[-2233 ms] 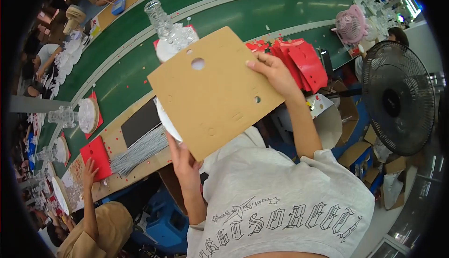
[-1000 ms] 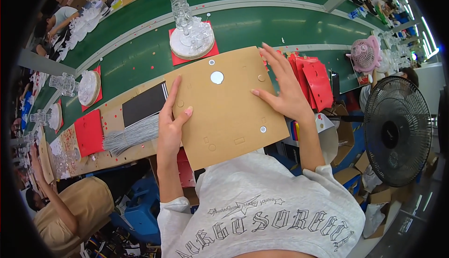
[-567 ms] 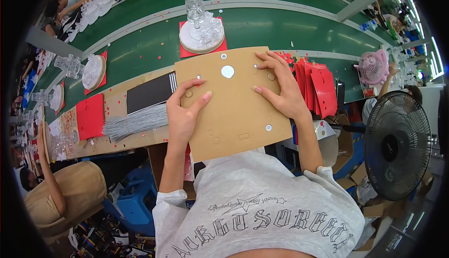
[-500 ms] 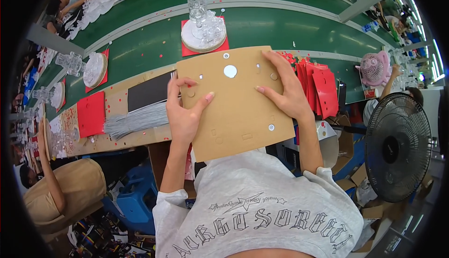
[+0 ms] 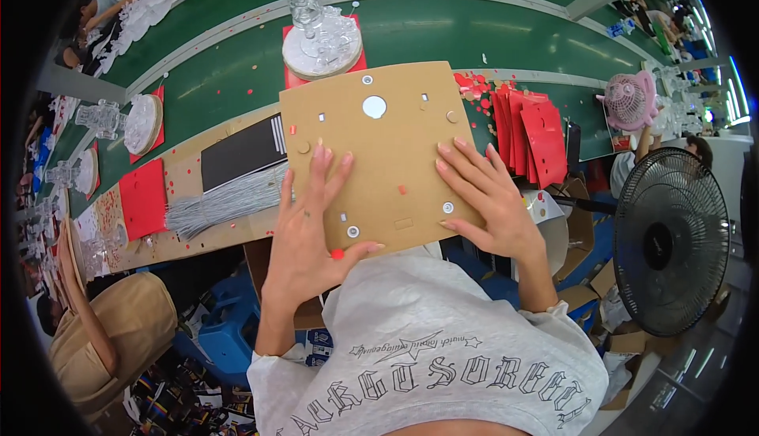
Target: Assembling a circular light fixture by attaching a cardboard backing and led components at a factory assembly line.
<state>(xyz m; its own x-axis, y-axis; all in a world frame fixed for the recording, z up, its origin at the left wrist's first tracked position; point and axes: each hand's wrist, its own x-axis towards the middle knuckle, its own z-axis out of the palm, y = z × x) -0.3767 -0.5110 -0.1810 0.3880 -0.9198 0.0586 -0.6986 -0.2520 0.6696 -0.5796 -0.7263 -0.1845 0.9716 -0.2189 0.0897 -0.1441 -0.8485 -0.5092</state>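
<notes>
A square brown cardboard sheet (image 5: 387, 147) lies in front of me, with one large round hole, smaller punched holes and cut outlines. My left hand (image 5: 304, 238) rests along its lower left edge, fingers stretched over the board and thumb by the bottom edge. A small red disc (image 5: 337, 254) sits at the base of that thumb. My right hand (image 5: 498, 203) lies on the lower right part, fingers spread and the thumb near a ringed hole. A small red scrap (image 5: 402, 189) is on the sheet between the hands.
Beyond the sheet, a clear glass piece on a round base (image 5: 322, 45) stands on red card. Red cards (image 5: 534, 135) are stacked at right; black card (image 5: 243, 149), grey wire ties (image 5: 225, 203) and red card (image 5: 143, 199) lie left. A black fan (image 5: 664, 242) stands right.
Both hands have slid down the sheet toward its lower edge, fingers now straighter. Holes at its lower left are now open. Red scraps now show on the sheet, a red disc at my left thumb.
</notes>
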